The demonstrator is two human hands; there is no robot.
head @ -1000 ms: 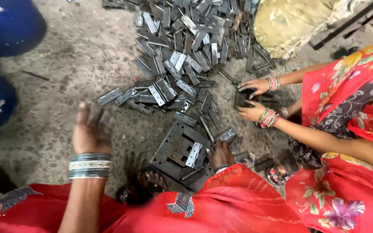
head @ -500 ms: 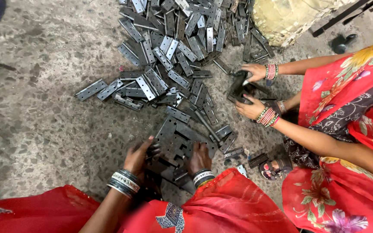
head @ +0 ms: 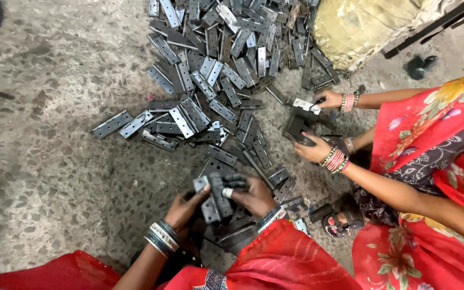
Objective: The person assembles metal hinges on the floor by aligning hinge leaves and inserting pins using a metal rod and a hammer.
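My left hand (head: 185, 208) and my right hand (head: 253, 196) together grip a stack of grey metal hinges (head: 215, 194) held just above a dark metal block (head: 232, 236) on the floor. Bangles ring both my wrists. A big heap of loose hinges (head: 226, 70) spreads over the concrete floor ahead of my hands. To the right, another person in red cloth holds a dark hinge piece (head: 298, 127) between two hands (head: 313, 151).
A yellowish sack (head: 358, 32) lies at the top right beside dark metal bars (head: 436, 24). A few single hinges (head: 113, 124) lie apart at the left of the heap. The other person's sandalled foot (head: 339, 223) rests near my right hand.
My left hand came off the floor to join my right at the block. Both hands have lifted a stack of hinges. The view has shifted toward the heap.
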